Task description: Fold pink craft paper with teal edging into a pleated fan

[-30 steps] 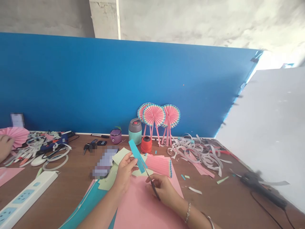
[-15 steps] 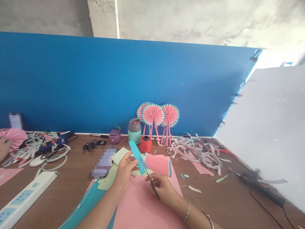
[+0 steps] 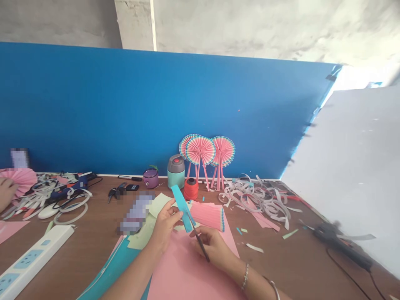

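Observation:
My left hand [image 3: 167,223] pinches a blue paper strip [image 3: 180,202] by its left edge, tilted above the pink sheet. My right hand [image 3: 211,246] is closed around a pair of dark scissors [image 3: 201,241], their blades at the strip's lower end. Under both hands lies a large pink paper sheet [image 3: 190,266]. Just beyond my right hand rests a pleated pink paper piece [image 3: 208,216] with a blue-and-white edge. Pale green paper [image 3: 142,235] and blue-green sheets [image 3: 108,266] lie by my left forearm.
Pink paper fans [image 3: 200,151] stand at the back beside a flask [image 3: 176,175] and a red thread spool [image 3: 190,189]. Curled paper strips [image 3: 259,200] and a glue gun [image 3: 342,246] lie right. A power strip [image 3: 34,258] and another person's hand [image 3: 6,193] are at left.
The blue strip and my left hand have shifted slightly right and down, the strip sitting further along the scissor blades. At far left, the other person's hand and pink pleated paper moved a little.

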`<state>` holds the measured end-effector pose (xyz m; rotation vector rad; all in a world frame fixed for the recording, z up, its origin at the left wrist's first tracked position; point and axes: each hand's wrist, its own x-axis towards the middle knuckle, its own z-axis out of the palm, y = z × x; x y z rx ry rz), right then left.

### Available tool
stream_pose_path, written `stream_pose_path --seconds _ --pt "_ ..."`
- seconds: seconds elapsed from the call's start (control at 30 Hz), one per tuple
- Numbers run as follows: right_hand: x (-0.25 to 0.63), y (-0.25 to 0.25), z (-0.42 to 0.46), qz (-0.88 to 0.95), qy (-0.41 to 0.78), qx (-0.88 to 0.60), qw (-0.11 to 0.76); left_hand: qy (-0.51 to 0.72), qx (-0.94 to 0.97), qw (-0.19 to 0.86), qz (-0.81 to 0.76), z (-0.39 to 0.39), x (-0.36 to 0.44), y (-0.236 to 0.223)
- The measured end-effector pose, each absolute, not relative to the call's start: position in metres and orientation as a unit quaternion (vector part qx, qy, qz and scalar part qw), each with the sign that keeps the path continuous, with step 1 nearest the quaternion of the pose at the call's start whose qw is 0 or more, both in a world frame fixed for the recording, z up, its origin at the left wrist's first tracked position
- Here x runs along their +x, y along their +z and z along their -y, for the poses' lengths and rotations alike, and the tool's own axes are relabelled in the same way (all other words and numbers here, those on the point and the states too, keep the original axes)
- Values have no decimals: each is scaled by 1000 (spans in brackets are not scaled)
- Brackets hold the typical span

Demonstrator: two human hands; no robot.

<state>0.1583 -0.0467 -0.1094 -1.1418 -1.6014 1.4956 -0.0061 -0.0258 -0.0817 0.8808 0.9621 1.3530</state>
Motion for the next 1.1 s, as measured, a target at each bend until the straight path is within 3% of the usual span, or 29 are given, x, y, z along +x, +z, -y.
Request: stream_pose_path --seconds 1.1 --pt "156 -122 44 577 602 -413 366 574 357 629 -384 29 -1 -82"
